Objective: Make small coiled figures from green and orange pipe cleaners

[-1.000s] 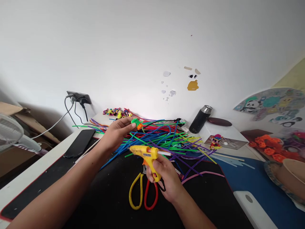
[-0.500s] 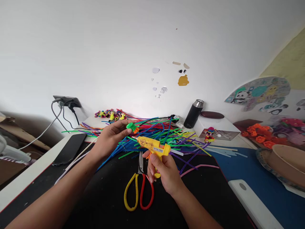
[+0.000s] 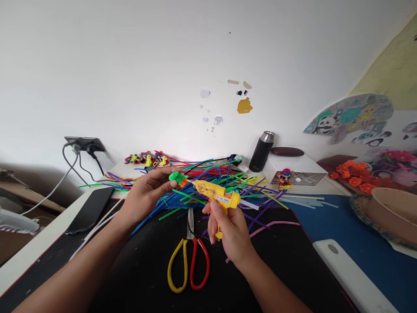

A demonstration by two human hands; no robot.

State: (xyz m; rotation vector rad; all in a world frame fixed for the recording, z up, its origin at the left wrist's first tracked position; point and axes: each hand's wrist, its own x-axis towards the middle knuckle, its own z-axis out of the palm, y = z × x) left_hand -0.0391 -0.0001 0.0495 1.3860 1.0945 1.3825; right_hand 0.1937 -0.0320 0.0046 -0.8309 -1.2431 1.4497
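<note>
Between the thumb and fingers of my left hand [image 3: 148, 189] is a small green and orange pipe-cleaner piece [image 3: 177, 178]. My right hand [image 3: 230, 232] is wrapped round the grip of a yellow glue gun [image 3: 211, 192], its nozzle pointing left at the piece. The nozzle tip is very close to the orange part; I cannot tell whether they touch. Below the hands, scissors [image 3: 190, 256] with one yellow and one red handle lie on the black mat [image 3: 137, 278]. Behind both hands spreads a heap of coloured pipe cleaners [image 3: 211, 174].
Several small pipe-cleaner figures [image 3: 148, 159] sit by the wall. A black flask [image 3: 261, 152] and a white box [image 3: 298, 167] stand at the back, with another figure [image 3: 285, 179] before the box. A phone [image 3: 91, 211] lies left; a white device [image 3: 348, 274] lies right.
The glue gun has moved slightly right and tilted a little, opening a small gap to the pipe-cleaner piece. The piece has turned slightly in my left hand. The view has shifted a little.
</note>
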